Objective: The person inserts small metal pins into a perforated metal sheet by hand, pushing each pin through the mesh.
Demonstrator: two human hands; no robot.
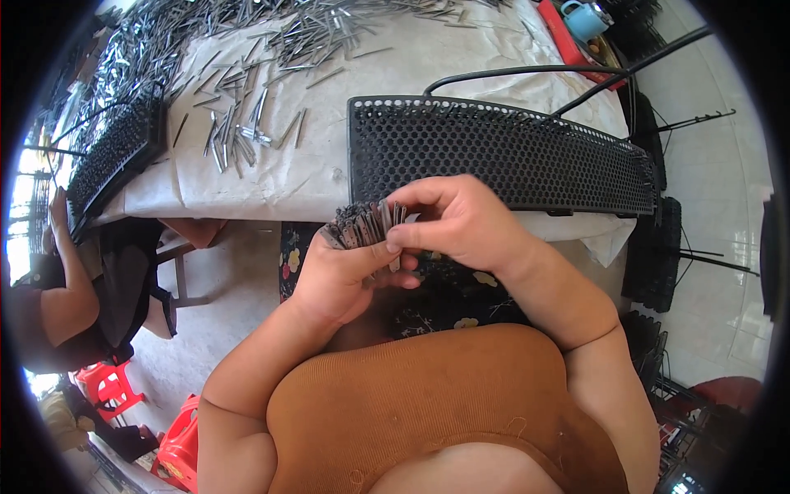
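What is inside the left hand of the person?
The left hand holds a bunch of thin dark strips, upper ends showing. Their lower parts are mostly covered by its thumb; anything deeper cannot be seen.

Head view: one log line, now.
left hand: holds bunch of strips | right hand: touching bunch's right side | black perforated panel: on table beyond hands | loose strips: on table

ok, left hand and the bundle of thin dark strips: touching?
Touching: the head view shows the left hand closed around the bundle of thin dark strips.
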